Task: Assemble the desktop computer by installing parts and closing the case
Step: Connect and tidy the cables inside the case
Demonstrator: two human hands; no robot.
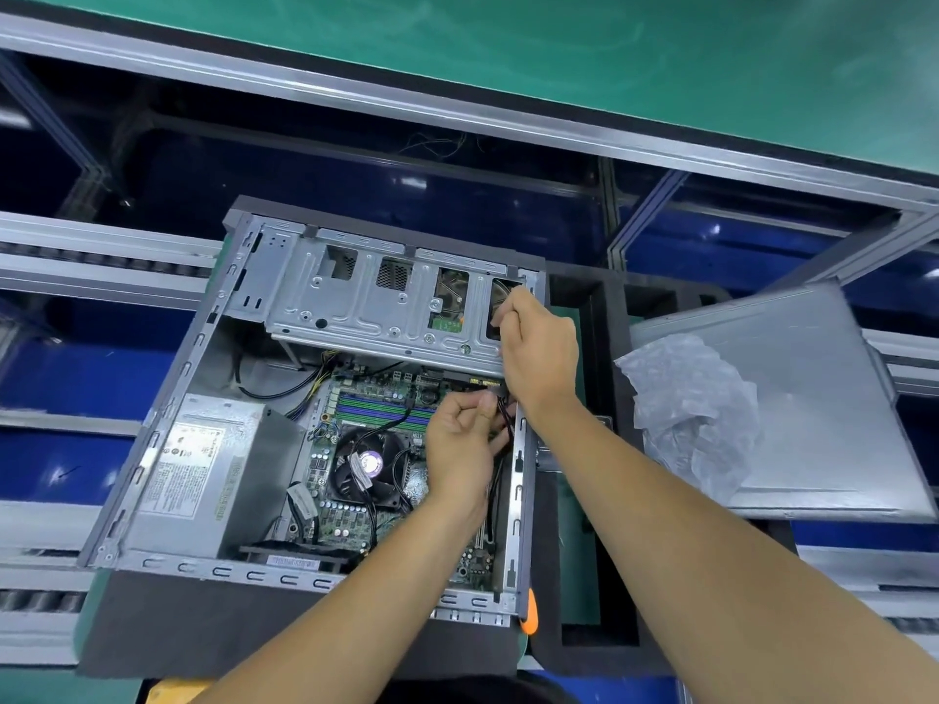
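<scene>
An open desktop case point(167, 414) lies on its side on a dark foam pad. Inside I see the motherboard point(355, 515) with its CPU fan point(368, 464), green memory slots and the grey power supply point(203, 470) at the left. A metal drive cage point(366, 297) spans the far end. My left hand point(460, 449) pinches a bundle of black cables point(503, 414) beside the case's right wall. My right hand point(538, 353) grips the right end of the drive cage, fingers curled at its opening; what they pinch there is hidden.
The grey side panel point(823, 398) lies to the right with a crumpled clear plastic bag point(691, 409) on it. An orange tool handle point(530, 614) sticks out under the case's near right corner. Roller conveyor rails run at left and right. Black foam tray point(584, 647) sits beside the case.
</scene>
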